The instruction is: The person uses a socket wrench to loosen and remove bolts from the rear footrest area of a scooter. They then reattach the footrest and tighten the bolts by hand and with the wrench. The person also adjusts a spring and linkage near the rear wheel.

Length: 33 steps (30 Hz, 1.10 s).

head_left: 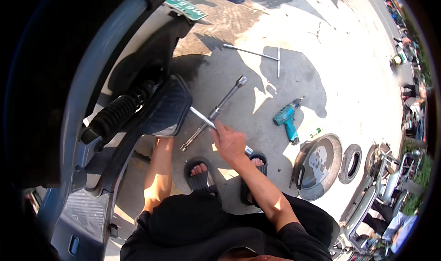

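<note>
My right hand (228,143) is closed around one arm of a silver cross-shaped lug wrench (228,95). The wrench has socket ends and sits over the concrete in front of my feet. One of its arms reaches toward the scooter's black ribbed footrest (167,107); another end shows past my hand, by my right sandal. My left forearm (158,178) runs up beneath that footrest, which hides my left hand and its fingers. Beside it, a black coil-spring shock absorber (117,114) shows within the scooter's rear part.
A teal cordless drill (288,118) lies to the right, near a round pan (317,167) with some liquid in it. Farther off lies a T-handle wrench (252,52). A tire (351,163) and a parked motorcycle (372,192) stand at the right. The scooter's floorboard (85,215) is at lower left.
</note>
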### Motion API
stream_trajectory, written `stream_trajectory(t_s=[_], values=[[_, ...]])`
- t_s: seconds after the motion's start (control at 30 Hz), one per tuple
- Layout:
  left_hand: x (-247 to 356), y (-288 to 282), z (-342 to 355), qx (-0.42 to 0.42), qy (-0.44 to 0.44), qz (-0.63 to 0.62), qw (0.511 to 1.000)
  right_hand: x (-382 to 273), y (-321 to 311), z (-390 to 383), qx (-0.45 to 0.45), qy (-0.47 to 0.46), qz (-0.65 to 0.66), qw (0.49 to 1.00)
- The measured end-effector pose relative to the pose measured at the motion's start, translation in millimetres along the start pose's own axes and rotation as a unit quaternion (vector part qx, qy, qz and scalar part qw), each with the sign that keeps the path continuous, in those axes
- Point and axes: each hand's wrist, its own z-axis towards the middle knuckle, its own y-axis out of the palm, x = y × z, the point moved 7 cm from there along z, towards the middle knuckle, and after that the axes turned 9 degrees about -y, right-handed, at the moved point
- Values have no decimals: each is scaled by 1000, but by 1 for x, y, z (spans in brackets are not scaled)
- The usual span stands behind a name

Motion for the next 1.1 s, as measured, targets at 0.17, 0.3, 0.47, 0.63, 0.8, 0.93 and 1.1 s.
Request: stream_trajectory(t_s=[0.17,0.3,0.47,0.63,0.8,0.93,1.1], values=[[-14,6,27,49,9,169,984,24,36,14,-132,176,301,928],[-37,14,26,75,6,335,939,39,41,2,-89,210,344,911],[-45,6,14,87,-7,438,895,33,63,-5,-135,253,522,803],[-30,-7,12,104,0,500,860,14,46,6,33,140,260,955],[-32,-9,10,114,0,541,833,29,73,25,-46,171,324,929],[-36,-20,7,120,-9,561,819,46,95,27,-163,231,441,852],[-39,-27,0,126,-21,586,800,42,62,21,-179,259,443,840]])
